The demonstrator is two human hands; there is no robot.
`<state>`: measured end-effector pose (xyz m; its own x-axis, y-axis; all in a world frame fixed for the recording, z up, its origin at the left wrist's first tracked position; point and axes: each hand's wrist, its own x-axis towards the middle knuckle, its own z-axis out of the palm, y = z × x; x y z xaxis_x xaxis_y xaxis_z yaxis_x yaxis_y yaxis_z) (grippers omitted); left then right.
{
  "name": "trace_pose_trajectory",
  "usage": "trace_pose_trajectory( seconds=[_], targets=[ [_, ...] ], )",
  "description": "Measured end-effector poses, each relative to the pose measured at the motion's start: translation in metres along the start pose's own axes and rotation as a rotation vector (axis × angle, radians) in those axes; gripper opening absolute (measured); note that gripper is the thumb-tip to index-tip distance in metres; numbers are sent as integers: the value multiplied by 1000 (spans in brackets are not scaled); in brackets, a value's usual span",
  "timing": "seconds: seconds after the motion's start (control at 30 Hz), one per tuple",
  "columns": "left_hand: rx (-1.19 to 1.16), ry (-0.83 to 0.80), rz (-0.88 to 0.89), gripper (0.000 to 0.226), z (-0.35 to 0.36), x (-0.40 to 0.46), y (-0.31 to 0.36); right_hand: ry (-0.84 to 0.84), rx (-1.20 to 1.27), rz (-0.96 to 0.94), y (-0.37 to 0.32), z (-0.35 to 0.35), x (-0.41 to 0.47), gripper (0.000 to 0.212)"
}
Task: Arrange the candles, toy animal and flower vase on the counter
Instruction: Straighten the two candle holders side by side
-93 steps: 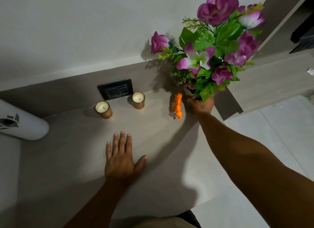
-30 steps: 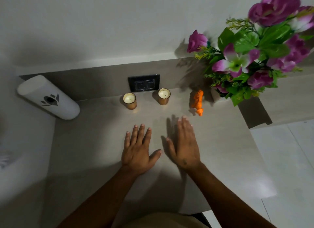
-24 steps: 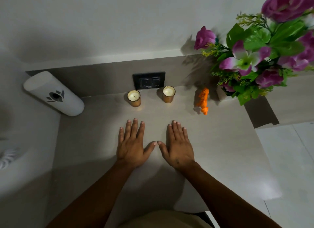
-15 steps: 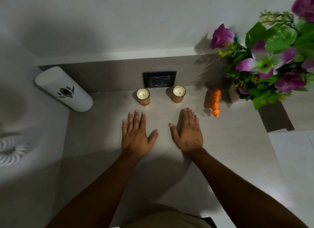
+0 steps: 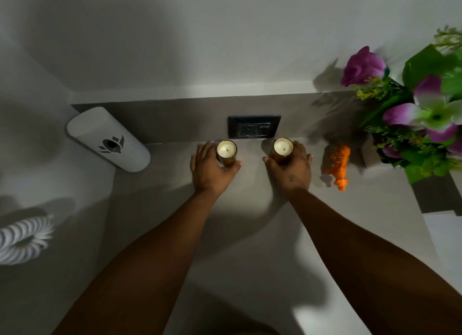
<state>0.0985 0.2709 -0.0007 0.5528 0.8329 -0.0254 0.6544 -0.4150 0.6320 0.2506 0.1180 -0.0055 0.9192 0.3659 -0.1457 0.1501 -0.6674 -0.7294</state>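
Observation:
Two small gold-cased candles stand at the back of the grey counter (image 5: 237, 229), below a wall socket. My left hand (image 5: 208, 168) wraps around the left candle (image 5: 226, 149), fingers behind it and thumb in front. The right candle (image 5: 283, 146) is gripped the same way by my right hand (image 5: 291, 168). An orange toy tiger (image 5: 338, 163) stands to the right of my right hand, apart from it. Further right is the flower vase (image 5: 370, 154), mostly hidden under its purple flowers and green leaves (image 5: 425, 114).
A black wall socket (image 5: 253, 126) sits on the backsplash just behind the candles. A white cylinder with a dark emblem (image 5: 107, 139) stands at the left back corner. A white ribbed ring (image 5: 22, 237) lies at the far left. The counter's right edge drops to a pale floor (image 5: 445, 237).
Both hands left the counter, where they lay flat, moved forward to the back edge and closed around the two candles. The view shifted left, pushing the flowers toward the right edge.

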Motion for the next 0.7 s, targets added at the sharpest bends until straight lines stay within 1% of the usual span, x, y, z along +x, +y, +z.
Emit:
trace_pose_trajectory(
  seconds=[0.1, 0.33, 0.7],
  targets=[
    [-7, 19, 3, 81, 5, 2, 0, 18, -23, -12, -1, 1, 0, 88],
    [-10, 38, 1, 84, 5, 0, -5, 37, 5, -66, -2, -3, 1, 76],
    [29, 8, 27, 88, 5, 2, -8, 24, -29, -51, 5, 2, 9, 84]
  ],
)
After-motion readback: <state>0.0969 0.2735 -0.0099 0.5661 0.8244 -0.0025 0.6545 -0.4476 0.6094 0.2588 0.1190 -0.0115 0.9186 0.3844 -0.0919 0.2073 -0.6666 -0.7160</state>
